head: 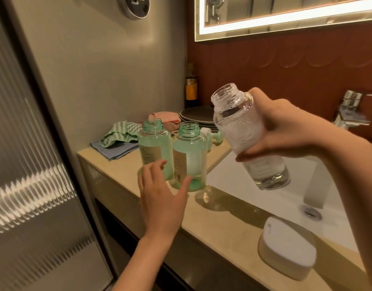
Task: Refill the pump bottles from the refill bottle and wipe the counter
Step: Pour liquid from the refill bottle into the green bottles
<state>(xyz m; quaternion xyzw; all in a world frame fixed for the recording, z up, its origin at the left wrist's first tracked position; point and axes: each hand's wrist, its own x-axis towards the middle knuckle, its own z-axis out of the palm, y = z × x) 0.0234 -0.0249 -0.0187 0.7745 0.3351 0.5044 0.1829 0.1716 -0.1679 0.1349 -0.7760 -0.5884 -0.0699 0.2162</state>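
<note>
My right hand (pixel 286 131) grips the clear refill bottle (pixel 241 124) over the white sink (pixel 254 198); my left hand (pixel 160 200), spread, hovers by translucent green pump bottles (pixel 190 156).

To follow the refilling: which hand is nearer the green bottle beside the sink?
Left. The left hand is right at the green bottle; the right hand holds the clear bottle over the sink.

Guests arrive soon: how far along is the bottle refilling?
Done: left green bottle and right green bottle stand open, pumps off. In hand: right hand grips the uncapped refill bottle; left hand open by them. Left: pouring, refitting pumps, wiping; cloths lie behind.
</note>
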